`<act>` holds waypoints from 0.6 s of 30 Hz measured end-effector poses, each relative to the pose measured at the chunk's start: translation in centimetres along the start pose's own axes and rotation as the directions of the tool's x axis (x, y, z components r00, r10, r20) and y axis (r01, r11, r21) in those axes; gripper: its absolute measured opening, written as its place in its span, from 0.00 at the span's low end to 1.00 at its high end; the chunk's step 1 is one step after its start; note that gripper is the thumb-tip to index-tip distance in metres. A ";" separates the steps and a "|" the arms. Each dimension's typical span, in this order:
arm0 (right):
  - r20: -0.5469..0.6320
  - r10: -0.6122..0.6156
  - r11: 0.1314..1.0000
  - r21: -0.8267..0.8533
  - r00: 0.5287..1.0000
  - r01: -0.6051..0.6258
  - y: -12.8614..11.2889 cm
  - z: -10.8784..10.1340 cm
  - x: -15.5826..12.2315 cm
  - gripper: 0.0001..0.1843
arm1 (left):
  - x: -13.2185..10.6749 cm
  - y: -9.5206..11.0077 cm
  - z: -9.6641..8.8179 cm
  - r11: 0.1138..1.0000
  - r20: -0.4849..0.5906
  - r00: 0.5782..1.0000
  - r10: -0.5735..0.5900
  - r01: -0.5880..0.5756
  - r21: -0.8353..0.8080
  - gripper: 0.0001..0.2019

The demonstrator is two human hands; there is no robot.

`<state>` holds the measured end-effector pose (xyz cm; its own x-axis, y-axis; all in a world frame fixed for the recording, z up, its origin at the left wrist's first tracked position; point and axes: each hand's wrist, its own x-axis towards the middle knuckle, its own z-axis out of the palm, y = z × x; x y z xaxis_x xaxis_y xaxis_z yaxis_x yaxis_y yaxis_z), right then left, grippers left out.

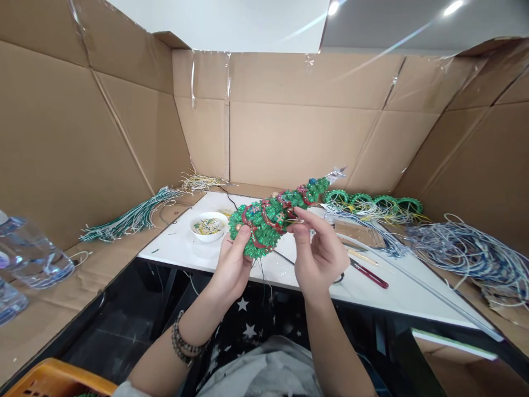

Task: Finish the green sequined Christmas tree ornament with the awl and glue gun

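A green beaded Christmas tree (pixel 264 220) with red garlands, small coloured ornaments and a silver star (pixel 335 175) at its tip is held tilted above the table, the star pointing up and to the right. My left hand (pixel 233 256) grips it by its wide base, thumb on the front. Against its right side, my right hand (pixel 320 251) has thumb and index finger pinched near the red garland. What lies between those fingertips is too small to make out. Thin dark threads hang below the base.
A white bowl (pixel 209 226) of short wire pieces stands left on the white table (pixel 417 286). Red-handled tweezers (pixel 370 273) lie right. Wire bundles (pixel 136 215), green beaded rings (pixel 386 203) and tangled blue-white wires (pixel 475 253) line the cardboard walls. Plastic bottles (pixel 37 256) are far left.
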<state>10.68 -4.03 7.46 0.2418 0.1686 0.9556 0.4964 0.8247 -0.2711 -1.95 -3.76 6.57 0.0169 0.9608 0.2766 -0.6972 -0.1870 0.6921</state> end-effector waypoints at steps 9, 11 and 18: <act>-0.014 -0.097 0.995 0.000 0.995 0.097 -0.2 0.0 0.9 0.06 | 0.1 -0.2 0.1 0.999 0.002 0.999 -0.034 0.034 -0.003 0.23; -0.037 -0.104 0.995 -0.006 0.994 0.104 0.0 0.2 1.1 0.06 | 0.1 -0.2 0.1 0.999 0.008 0.999 -0.035 0.035 -0.008 0.22; -0.064 -0.079 0.994 0.064 0.995 0.083 0.6 0.6 1.4 0.05 | 0.1 -0.2 0.1 0.999 0.002 0.999 -0.044 0.044 0.018 0.19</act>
<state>10.86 -2.94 8.71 0.2547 0.0676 0.9647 0.4604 0.8687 -0.1824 -1.73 -3.70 6.58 0.0491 0.9678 0.2469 -0.6828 -0.1479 0.7155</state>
